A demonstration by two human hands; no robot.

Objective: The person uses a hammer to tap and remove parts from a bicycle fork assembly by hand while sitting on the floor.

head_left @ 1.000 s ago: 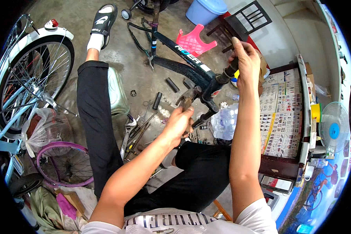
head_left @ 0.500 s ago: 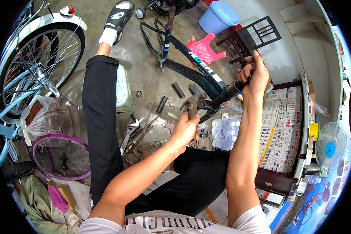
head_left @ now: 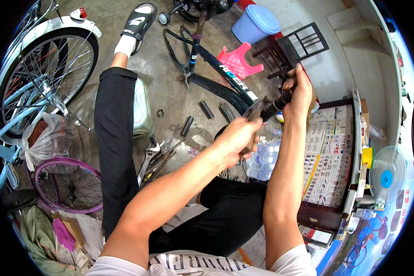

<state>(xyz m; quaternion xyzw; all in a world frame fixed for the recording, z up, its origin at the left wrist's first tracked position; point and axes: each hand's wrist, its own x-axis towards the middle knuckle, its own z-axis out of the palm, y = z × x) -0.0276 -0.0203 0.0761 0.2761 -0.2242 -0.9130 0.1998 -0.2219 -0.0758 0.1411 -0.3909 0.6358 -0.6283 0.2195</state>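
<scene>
A dark bicycle frame (head_left: 237, 82) with light lettering stretches from the upper middle toward my hands. My right hand (head_left: 300, 94) is closed around a black tube (head_left: 277, 104) at the frame's near end. Close below that tube, my left hand (head_left: 238, 138) is closed on something mostly hidden by its fingers. A blurred grey piece (head_left: 256, 109) shows between the left hand and the tube; its kind cannot be made out. Beside the left hand, a curved dark part (head_left: 226, 112) is partly covered.
Wrenches (head_left: 149, 154) and other tools lie between my legs, near short black tubes (head_left: 187, 125). A pink stool (head_left: 240, 60), a blue bucket (head_left: 255, 25) and a dark chair (head_left: 294, 48) stand beyond. Plastic bottles (head_left: 262, 158) sit below my hands. Left are a bicycle wheel (head_left: 85, 76) and purple rim (head_left: 69, 209).
My left hand has moved up and right, closer to the black tube. The right hand keeps its hold on the tube, and the tube's near end has turned slightly.
</scene>
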